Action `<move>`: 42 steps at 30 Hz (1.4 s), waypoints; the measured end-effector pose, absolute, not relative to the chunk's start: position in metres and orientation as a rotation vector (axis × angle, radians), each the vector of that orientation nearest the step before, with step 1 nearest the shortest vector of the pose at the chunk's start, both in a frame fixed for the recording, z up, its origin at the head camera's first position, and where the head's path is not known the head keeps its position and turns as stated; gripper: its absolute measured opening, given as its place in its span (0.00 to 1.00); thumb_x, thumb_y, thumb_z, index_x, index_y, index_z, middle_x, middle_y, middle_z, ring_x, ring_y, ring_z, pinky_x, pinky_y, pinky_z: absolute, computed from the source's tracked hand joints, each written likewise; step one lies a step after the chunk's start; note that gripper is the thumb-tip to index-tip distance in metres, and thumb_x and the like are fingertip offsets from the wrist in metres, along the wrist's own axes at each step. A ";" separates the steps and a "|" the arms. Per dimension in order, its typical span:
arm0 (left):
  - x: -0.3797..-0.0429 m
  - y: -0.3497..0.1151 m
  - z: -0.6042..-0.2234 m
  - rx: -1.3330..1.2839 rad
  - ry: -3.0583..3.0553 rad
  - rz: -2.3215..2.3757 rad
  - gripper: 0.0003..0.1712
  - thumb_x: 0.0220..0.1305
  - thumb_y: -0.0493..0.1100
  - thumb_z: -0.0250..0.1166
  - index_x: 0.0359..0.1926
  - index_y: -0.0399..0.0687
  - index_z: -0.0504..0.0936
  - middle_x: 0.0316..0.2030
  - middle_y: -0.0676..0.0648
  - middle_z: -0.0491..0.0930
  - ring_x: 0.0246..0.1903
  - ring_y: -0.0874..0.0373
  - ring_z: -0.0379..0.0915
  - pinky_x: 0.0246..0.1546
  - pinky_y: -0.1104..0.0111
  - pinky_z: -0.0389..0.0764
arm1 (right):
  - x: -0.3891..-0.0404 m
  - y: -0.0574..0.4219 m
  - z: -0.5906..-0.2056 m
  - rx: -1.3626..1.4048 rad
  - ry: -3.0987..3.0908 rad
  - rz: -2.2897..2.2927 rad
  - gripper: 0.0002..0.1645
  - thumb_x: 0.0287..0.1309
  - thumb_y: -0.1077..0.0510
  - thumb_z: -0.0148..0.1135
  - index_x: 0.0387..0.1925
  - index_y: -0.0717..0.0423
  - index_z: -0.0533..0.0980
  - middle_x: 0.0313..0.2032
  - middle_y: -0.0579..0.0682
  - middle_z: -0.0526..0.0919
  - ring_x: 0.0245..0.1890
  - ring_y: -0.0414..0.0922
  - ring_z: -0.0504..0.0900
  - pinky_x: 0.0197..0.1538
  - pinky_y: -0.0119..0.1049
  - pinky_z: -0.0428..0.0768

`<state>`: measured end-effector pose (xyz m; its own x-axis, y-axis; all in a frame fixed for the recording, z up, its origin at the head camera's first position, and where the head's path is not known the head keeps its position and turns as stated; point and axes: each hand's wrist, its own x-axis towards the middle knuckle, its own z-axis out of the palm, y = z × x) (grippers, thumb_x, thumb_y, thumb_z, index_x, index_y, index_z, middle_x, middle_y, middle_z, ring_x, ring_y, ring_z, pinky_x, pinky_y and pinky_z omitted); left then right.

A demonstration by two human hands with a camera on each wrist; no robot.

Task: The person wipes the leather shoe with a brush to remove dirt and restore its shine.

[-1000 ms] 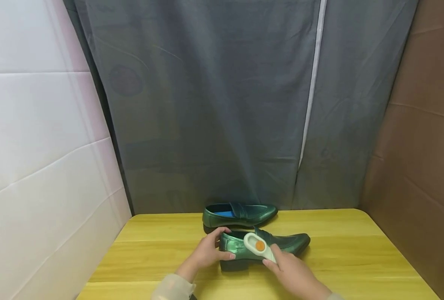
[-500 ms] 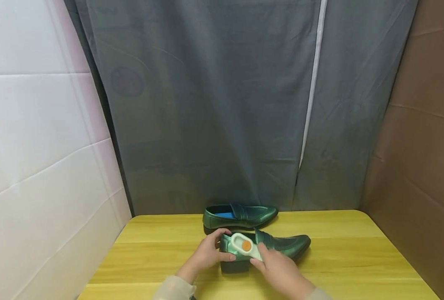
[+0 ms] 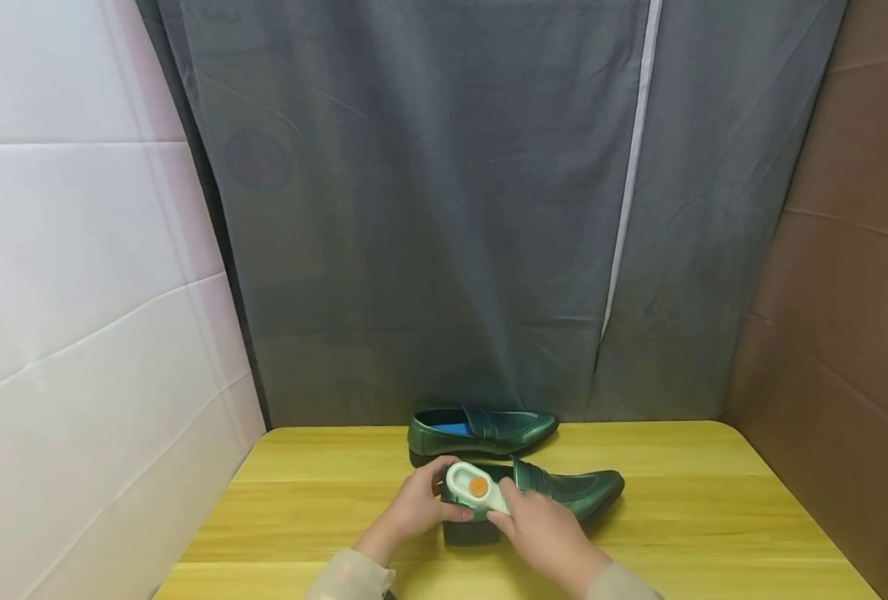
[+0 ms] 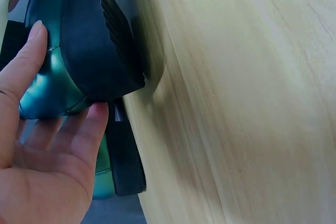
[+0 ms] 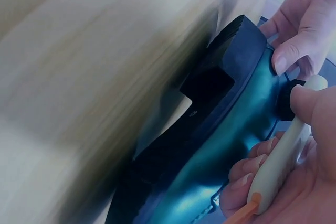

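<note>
A metallic green loafer (image 3: 590,493) with a black sole and block heel stands on the table, toe to the right. My left hand (image 3: 412,505) grips its heel end, thumb on the near side and fingers round the back. With my right hand (image 3: 544,529) I hold a small cream-handled brush (image 3: 477,483) with an orange round spot, its head over the rear side of the loafer. Dark bristles (image 5: 286,99) face the green upper beside the left thumb in the right wrist view. The brush covers part of the shoe's opening in the head view.
A matching green loafer (image 3: 522,428) with a blue insole stands just behind, also toe right. The yellow wood-grain table (image 3: 714,517) ends at a grey curtain (image 3: 428,250). A white panel (image 3: 98,317) rises at left and a brown one (image 3: 841,317) at right.
My right hand has moved the brush leftward along the loafer's side, from near the middle to the heel. The left hand keeps its grip, and both loafers stay in place.
</note>
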<state>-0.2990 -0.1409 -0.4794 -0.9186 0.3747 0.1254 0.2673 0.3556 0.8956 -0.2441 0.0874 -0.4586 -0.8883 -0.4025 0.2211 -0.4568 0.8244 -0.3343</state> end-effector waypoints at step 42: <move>-0.307 -0.142 -0.481 0.589 2.535 1.637 0.39 0.46 0.35 0.82 0.61 0.40 0.77 0.51 0.45 0.82 0.48 0.55 0.77 0.51 0.60 0.77 | -0.254 0.066 -0.457 0.597 -2.932 0.457 0.21 0.68 0.39 0.59 0.50 0.48 0.70 0.24 0.44 0.76 0.21 0.39 0.73 0.20 0.37 0.68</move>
<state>-0.3071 -0.1416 -0.4805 -0.9244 0.3515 0.1484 0.2798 0.3603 0.8899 -0.2538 0.0657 -0.4566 -0.9160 -0.3633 0.1703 -0.3978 0.8771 -0.2691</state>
